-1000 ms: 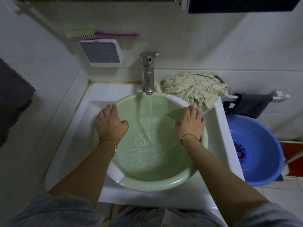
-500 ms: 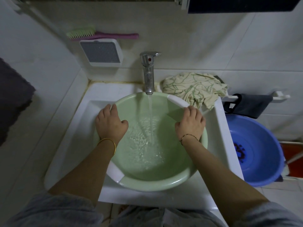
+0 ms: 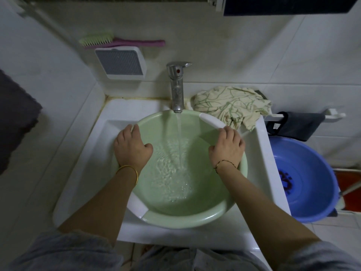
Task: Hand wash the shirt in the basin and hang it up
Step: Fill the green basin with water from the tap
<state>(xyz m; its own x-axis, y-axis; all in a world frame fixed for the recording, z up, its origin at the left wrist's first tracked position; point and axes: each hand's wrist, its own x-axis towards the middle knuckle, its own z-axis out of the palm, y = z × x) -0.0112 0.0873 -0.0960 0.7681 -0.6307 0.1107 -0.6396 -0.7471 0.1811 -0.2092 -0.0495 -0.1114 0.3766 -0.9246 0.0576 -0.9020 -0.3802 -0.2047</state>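
The pale green round plastic basin (image 3: pixel 175 219) is seated in the white ceramic sink (image 3: pixel 89 157), directly under the chrome tap (image 3: pixel 176 89), from which a stream of water is being run into it. The basin is gripped at opposite sides of its rim. The left hand (image 3: pixel 130 149) is curled over the left edge with the thumb inside, and the right hand (image 3: pixel 227 148) is closed over the right edge, at the end of a white handle strip. The hands are thus held well apart, each clamped on the rim. The cream shirt with a green line pattern (image 3: pixel 230 104) is seen crumpled on the sink's back right corner, just beside the basin and not yet in the water.

The step in hand is judged to be filling. The basin is best held level and steady, so that the stream lands near the middle and nothing is splashed over the rim. Only a shallow pool is visible. Filling should be stopped well short of the rim, since room is needed for the shirt and for kneading.
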